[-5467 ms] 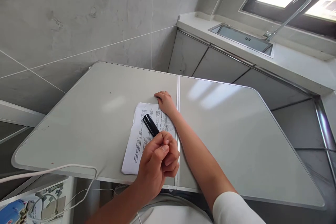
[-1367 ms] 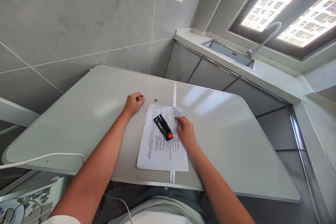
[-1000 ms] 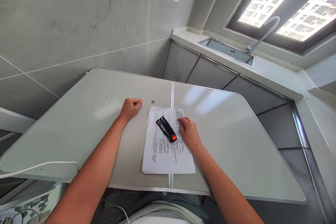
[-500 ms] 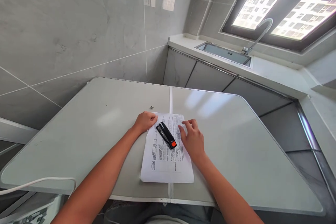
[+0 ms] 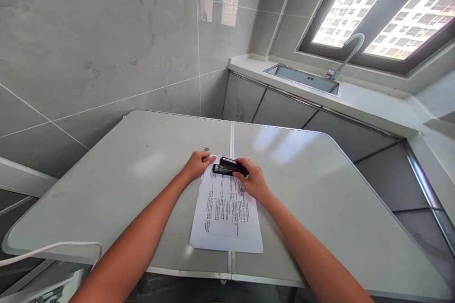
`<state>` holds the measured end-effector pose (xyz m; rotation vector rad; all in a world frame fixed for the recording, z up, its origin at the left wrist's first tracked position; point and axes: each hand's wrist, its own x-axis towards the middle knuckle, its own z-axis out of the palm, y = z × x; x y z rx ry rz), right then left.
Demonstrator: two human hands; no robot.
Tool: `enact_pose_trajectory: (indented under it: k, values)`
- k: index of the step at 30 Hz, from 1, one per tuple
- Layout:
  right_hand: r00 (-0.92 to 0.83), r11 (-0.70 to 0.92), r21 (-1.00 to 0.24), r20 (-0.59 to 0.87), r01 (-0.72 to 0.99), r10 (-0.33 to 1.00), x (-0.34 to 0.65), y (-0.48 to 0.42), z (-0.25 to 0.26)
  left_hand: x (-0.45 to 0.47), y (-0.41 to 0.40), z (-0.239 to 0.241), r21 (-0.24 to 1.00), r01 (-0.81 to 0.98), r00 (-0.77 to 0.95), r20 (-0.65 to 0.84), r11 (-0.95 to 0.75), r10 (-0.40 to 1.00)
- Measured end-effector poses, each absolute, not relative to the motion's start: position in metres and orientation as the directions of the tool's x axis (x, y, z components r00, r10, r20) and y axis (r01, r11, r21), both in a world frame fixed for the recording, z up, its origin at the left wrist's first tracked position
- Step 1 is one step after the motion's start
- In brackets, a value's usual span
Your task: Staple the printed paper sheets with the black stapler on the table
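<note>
Printed sheets of paper (image 5: 227, 220) lie over the table's centre seam, their text turned sideways to me. My left hand (image 5: 197, 164) is closed at the far left corner of the paper, thumb on top and fingers curled. A black stapler (image 5: 229, 165) is in my right hand (image 5: 255, 181), gripped from its right end. It lies crosswise over the far part of the paper, its jaws apart and pointing left toward my left hand. Whether its base touches the paper I cannot tell. Just beyond my left hand sits a small strip of staples (image 5: 206, 149).
The pale folding table (image 5: 106, 199) has a metal seam down its middle. A white cable (image 5: 53, 246) crosses its near left corner. Behind stand a tiled wall (image 5: 124, 47) and a counter with a sink (image 5: 302, 78) and faucet (image 5: 353, 49) under a window.
My right hand has taken hold of the stapler, which lay slanted on the paper, and turned it crosswise near the far edge. My left hand stays at the paper's corner.
</note>
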<state>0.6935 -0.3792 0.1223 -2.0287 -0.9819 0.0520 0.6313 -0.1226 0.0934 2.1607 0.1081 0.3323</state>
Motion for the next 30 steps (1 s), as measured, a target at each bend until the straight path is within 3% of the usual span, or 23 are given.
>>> enact_pose_trajectory:
  k: [3,5,10,17,30]
  values:
    - [0.711,-0.304,-0.757,0.284,0.578,0.643,0.709,-0.378,0.109,0.627,-0.117,0.102,0.914,-0.094,0.963,0.184,-0.396,0.197]
    - [0.695,-0.293,-0.753,0.287,0.589,0.659,0.711,-0.377,0.102,0.624,-0.116,0.107,0.925,-0.095,0.976,0.160,-0.369,0.150]
    - [0.638,-0.247,-0.730,0.319,0.637,0.701,0.710,-0.380,0.101,0.624,-0.116,0.109,0.891,-0.070,0.997,0.082,-0.449,0.009]
    - [0.716,-0.228,-0.700,0.555,0.677,0.423,0.716,-0.394,0.111,0.622,-0.124,0.109,0.722,-0.082,0.997,0.059,-0.687,-0.056]
    - [0.721,-0.220,-0.722,0.514,0.656,0.465,0.726,-0.391,0.103,0.626,-0.124,0.104,0.744,-0.060,0.998,0.064,-0.665,-0.018]
